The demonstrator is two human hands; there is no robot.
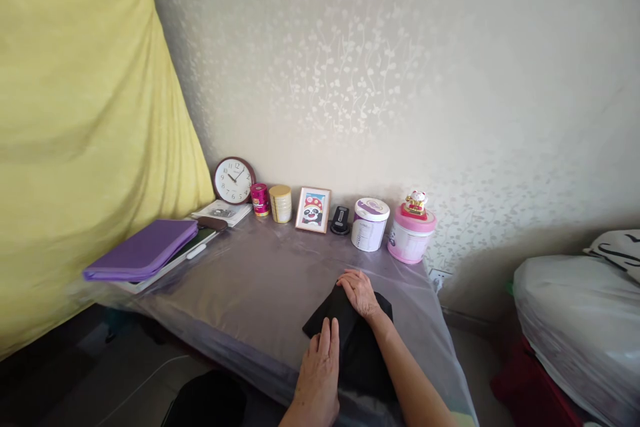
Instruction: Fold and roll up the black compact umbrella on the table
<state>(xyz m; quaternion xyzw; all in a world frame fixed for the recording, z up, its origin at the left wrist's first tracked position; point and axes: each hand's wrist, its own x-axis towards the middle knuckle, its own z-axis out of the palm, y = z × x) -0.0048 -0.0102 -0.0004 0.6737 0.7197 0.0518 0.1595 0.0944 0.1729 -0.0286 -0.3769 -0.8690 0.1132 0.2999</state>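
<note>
A piece of black cloth (357, 353), apparently folded, lies near the front right of the table. My left hand (320, 363) rests on its near left part, fingers stretched out and pointing away from me. Farther up, my right hand (359, 293) lies across the cloth's far edge, palm down with its fingers extended to the left. Neither hand grips anything; both press lightly on or touch the fabric. My right forearm covers part of the cloth's right side, so its full shape is hidden.
Along the wall stand a clock (234, 180), a pink can (260, 200), a yellow-lidded jar (281, 205), a framed panda picture (313, 210), a black device (341, 221), and two tubs (370, 227). A purple folder (145, 250) lies left. Plastic covers the table (240, 300).
</note>
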